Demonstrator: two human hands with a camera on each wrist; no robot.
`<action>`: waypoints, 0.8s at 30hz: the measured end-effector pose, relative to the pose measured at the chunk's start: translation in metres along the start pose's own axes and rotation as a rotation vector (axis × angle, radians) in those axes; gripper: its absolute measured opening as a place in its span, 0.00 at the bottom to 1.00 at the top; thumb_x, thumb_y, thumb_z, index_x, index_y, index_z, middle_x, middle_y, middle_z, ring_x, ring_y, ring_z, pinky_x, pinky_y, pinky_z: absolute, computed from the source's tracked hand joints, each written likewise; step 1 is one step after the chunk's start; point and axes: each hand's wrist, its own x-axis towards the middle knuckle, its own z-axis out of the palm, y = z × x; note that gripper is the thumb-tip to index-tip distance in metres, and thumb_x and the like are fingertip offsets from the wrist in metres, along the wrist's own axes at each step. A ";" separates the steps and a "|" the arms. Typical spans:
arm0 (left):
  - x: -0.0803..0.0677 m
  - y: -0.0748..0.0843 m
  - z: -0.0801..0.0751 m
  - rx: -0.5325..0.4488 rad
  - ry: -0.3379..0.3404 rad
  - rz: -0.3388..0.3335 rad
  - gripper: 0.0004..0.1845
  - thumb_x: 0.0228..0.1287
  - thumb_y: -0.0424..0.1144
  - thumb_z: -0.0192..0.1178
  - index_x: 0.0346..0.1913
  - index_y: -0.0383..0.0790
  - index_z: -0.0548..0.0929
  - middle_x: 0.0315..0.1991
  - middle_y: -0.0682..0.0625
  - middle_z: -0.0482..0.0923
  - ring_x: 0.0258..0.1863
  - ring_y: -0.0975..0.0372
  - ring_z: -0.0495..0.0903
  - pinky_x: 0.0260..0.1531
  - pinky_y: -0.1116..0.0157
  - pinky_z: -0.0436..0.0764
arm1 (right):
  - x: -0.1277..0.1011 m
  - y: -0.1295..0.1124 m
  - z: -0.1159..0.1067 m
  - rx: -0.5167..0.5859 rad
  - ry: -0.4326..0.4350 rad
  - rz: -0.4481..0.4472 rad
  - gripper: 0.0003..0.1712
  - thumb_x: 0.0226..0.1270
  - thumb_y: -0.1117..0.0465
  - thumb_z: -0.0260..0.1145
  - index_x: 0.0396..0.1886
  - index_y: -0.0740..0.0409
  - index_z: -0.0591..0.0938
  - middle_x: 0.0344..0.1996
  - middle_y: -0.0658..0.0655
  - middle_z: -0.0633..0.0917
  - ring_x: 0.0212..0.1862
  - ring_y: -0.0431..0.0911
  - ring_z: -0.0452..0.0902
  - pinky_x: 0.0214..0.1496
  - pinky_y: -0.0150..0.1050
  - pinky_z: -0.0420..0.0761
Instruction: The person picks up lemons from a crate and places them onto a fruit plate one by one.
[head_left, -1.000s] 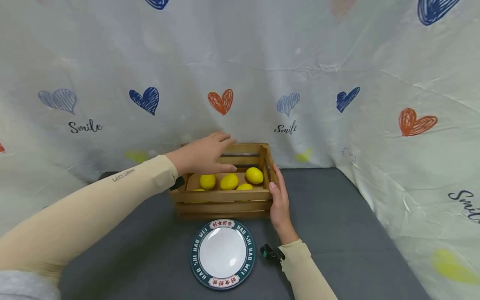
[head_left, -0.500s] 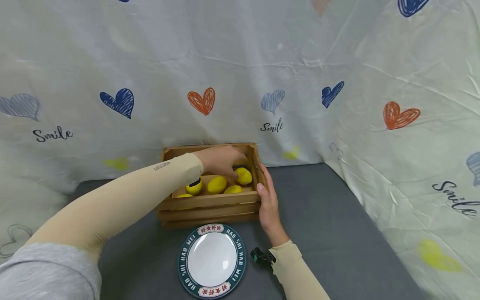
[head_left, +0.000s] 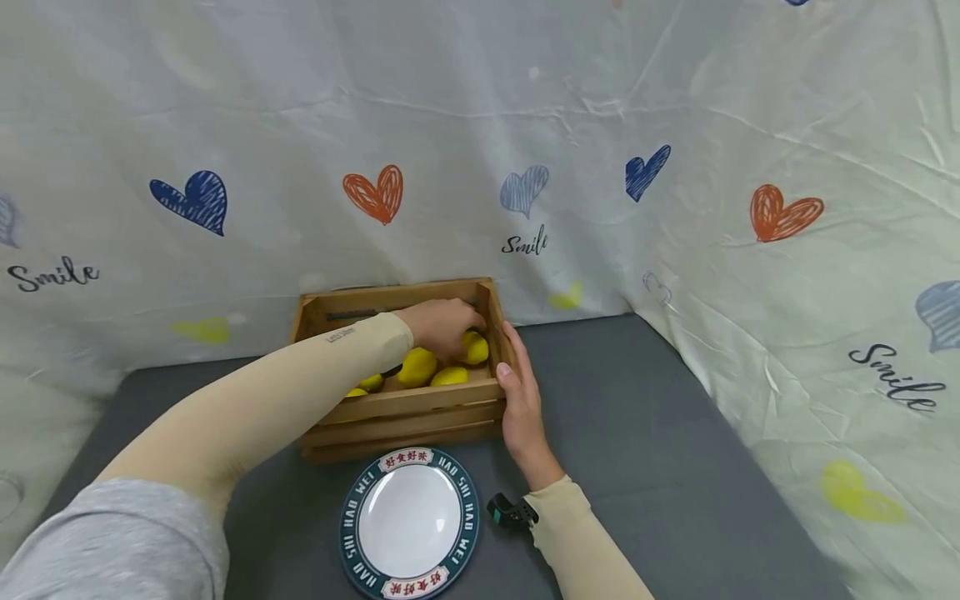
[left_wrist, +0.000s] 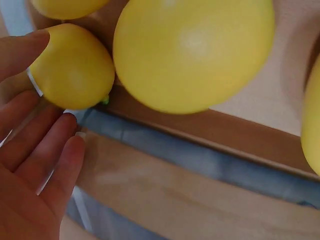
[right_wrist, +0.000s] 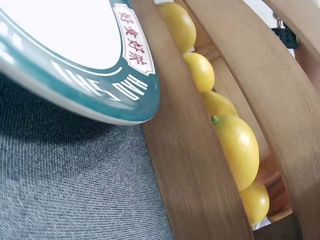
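A slatted wooden crate [head_left: 405, 403] holds several yellow lemons [head_left: 417, 367]. My left hand [head_left: 444, 327] reaches down into its right end and grips a lemon [head_left: 475, 347]. In the left wrist view the thumb lies against that lemon [left_wrist: 75, 70] on one side, with curved fingertips at its lower edge. My right hand [head_left: 524, 408] rests on the crate's right side, fingers straight along the outside and thumb at the front corner. The right wrist view shows lemons [right_wrist: 237, 150] between the slats, but not the right hand plainly.
A white plate [head_left: 409, 521] with a dark green lettered rim stands in front of the crate on the grey table [head_left: 645, 467]. A pale curtain [head_left: 435, 100] printed with hearts hangs close behind the crate and along the right side.
My left hand has come down from above the crate onto the rightmost lemon. The right hand stays at the crate's side. The view has swung right, so everything appears further left.
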 end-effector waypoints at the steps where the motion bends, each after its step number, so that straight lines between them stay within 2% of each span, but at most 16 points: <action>1: 0.002 0.000 0.001 0.007 -0.003 -0.002 0.28 0.69 0.41 0.72 0.70 0.42 0.83 0.57 0.48 0.88 0.44 0.57 0.83 0.54 0.59 0.87 | 0.000 0.000 0.000 0.003 -0.001 -0.001 0.35 0.84 0.48 0.47 0.87 0.29 0.59 0.86 0.41 0.60 0.86 0.48 0.57 0.88 0.62 0.54; 5: 0.011 -0.001 0.006 0.052 -0.015 0.006 0.22 0.69 0.41 0.73 0.63 0.40 0.86 0.43 0.49 0.86 0.36 0.57 0.79 0.41 0.61 0.82 | 0.001 -0.002 0.000 0.014 -0.006 0.003 0.36 0.83 0.48 0.48 0.88 0.30 0.58 0.87 0.42 0.59 0.87 0.49 0.56 0.88 0.63 0.53; 9: 0.017 -0.001 0.010 0.055 -0.039 0.007 0.19 0.67 0.42 0.74 0.58 0.39 0.86 0.38 0.49 0.83 0.33 0.57 0.79 0.36 0.62 0.80 | 0.000 -0.001 0.000 0.015 -0.007 0.003 0.36 0.83 0.48 0.48 0.88 0.31 0.58 0.87 0.43 0.60 0.87 0.50 0.56 0.88 0.65 0.53; 16: 0.020 -0.003 0.010 0.036 -0.090 -0.029 0.26 0.66 0.41 0.75 0.66 0.40 0.84 0.46 0.50 0.85 0.39 0.57 0.80 0.41 0.63 0.82 | 0.002 -0.001 0.000 -0.008 -0.008 0.004 0.36 0.83 0.48 0.47 0.88 0.31 0.59 0.87 0.42 0.60 0.87 0.49 0.55 0.88 0.65 0.53; 21: 0.018 0.003 0.005 0.060 -0.098 -0.012 0.24 0.65 0.38 0.75 0.63 0.38 0.85 0.46 0.48 0.85 0.40 0.56 0.79 0.46 0.60 0.83 | 0.002 0.001 -0.001 -0.006 0.000 -0.003 0.36 0.83 0.49 0.47 0.88 0.32 0.59 0.87 0.43 0.60 0.87 0.49 0.54 0.88 0.65 0.52; 24: 0.017 0.007 0.004 0.106 -0.101 0.001 0.24 0.65 0.38 0.75 0.63 0.37 0.85 0.51 0.46 0.86 0.44 0.56 0.79 0.53 0.59 0.84 | 0.002 0.002 -0.001 -0.011 0.002 -0.003 0.36 0.83 0.48 0.47 0.87 0.31 0.59 0.86 0.42 0.60 0.87 0.48 0.55 0.88 0.64 0.53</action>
